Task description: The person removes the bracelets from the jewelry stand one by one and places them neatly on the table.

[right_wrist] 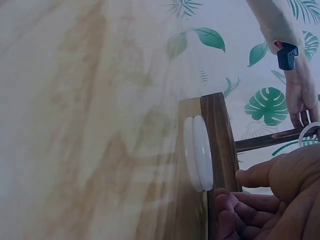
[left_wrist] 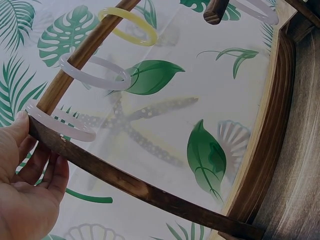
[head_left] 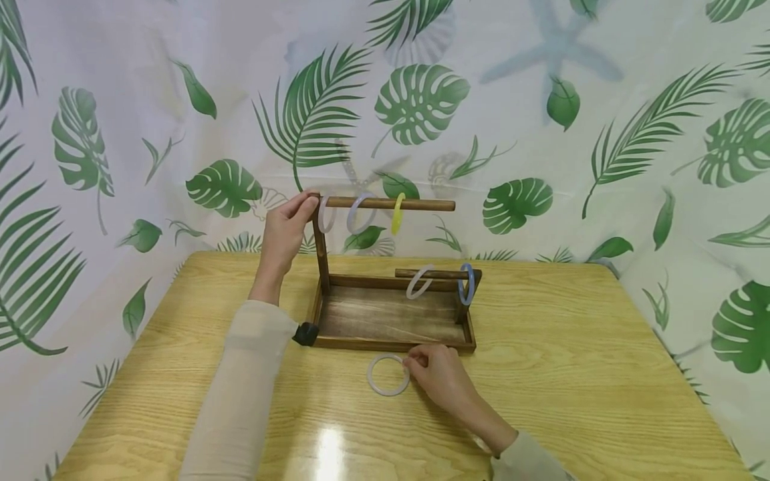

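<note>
My left hand [head_left: 281,234] grips the top of the tall post of a dark wooden bangle stand [head_left: 321,250], its thumb against the top corner. From the stand's upper bar hang a pale pink bangle [left_wrist: 60,129], a pale lavender bangle [left_wrist: 95,80] and a yellow bangle [head_left: 397,215]. On the lower bar are a whitish bangle [head_left: 412,288] and a blue bangle [head_left: 462,291]. A white bangle [head_left: 369,377] lies flat on the table before the stand. At its right edge is my right hand [head_left: 444,377], fingertips close by; the right wrist view [right_wrist: 270,200] shows thumb and fingers apart.
The stand's base is a shallow tray [head_left: 394,343] with a low rim. It rests on a light wood table [head_left: 571,374]. Behind hangs a white cloth [head_left: 517,147] printed with green leaves. A black device [head_left: 306,333] sits at my left wrist.
</note>
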Motion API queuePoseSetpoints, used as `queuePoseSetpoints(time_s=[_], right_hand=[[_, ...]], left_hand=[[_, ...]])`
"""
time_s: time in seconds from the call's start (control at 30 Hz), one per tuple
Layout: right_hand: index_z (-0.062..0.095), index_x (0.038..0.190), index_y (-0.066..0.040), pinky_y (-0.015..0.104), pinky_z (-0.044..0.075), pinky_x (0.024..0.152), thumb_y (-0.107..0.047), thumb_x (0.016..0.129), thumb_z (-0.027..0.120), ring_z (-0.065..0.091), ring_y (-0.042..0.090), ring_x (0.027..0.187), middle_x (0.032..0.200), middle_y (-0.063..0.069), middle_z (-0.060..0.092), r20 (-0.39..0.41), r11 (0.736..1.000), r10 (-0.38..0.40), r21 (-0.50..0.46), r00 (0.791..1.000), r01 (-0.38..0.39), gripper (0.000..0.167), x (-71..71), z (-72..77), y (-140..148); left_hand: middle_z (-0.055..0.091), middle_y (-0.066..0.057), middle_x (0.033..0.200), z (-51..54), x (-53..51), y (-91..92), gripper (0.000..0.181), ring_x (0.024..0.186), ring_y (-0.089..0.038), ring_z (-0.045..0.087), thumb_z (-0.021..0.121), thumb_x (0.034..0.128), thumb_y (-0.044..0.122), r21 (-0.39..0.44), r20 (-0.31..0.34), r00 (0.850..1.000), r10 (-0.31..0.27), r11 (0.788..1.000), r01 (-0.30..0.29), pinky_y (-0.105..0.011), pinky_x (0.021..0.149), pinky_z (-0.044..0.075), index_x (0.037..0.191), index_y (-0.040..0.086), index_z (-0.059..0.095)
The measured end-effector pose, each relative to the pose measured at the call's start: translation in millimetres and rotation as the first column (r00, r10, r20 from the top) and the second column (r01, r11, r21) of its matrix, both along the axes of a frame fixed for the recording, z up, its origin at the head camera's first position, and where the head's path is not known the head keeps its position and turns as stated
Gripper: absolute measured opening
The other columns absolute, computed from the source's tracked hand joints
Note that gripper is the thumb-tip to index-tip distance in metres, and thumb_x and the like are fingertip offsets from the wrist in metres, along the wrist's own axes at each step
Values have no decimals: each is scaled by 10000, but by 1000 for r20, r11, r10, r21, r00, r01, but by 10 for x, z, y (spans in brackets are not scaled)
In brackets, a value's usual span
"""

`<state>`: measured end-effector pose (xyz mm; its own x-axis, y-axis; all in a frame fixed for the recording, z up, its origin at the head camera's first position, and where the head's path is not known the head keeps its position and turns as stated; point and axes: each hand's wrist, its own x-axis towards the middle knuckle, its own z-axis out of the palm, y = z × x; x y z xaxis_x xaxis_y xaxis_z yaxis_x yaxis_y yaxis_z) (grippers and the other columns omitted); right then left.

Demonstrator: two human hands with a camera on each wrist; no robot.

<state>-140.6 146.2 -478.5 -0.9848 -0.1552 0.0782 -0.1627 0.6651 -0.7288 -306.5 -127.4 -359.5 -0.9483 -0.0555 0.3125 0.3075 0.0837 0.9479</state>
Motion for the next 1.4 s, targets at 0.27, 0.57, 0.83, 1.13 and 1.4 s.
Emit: queuePoseSetpoints(time_s=[0.27,0.57,0.83,1.13,1.4], right_hand=[[774,1014,43,206,420,442,-61,959,731,502,58,492,827,74,751,-38,999,8,-36,999,-10,125,17,122,12],[799,1010,-23,266,550,597,-96,954,753,635,84,641,879,31,771,-106,999,-4,-45,994,-1,103,20,347,-5],[784,1072,-8,290,565,666,-102,966,740,683,134,755,887,23,765,-172,997,-34,-77,984,21,149,-20,580,9],[775,1103,-1,247,552,657,-72,971,723,669,155,770,918,60,761,-205,989,-72,-138,976,44,159,-96,814,29],[754,1162,22,206,518,677,-112,1002,703,672,207,835,1000,119,761,-196,972,-133,-216,971,90,215,-174,1016,102]], left_hand=[[647,-199,1361,-8,-13,1,427,1257,-326,630,625,1062,236,17,-6,1000,-9,1000,9,-362,1100,474,1405,-19,621],[639,-188,1378,-5,12,-3,432,1259,-325,629,625,1062,241,10,11,1000,-1,1000,1,-356,1108,466,1415,-8,616],[637,-191,1380,3,5,2,431,1260,-327,627,626,1061,241,19,7,1000,-6,1000,5,-353,1103,471,1406,-18,620],[639,-190,1376,7,-1,-2,434,1253,-333,632,626,1062,240,9,6,1000,0,1000,0,-351,1106,468,1413,-14,615],[637,-186,1380,16,-5,-1,447,1260,-322,628,638,1054,260,21,28,1000,-4,1000,3,-342,1114,457,1411,-9,617]])
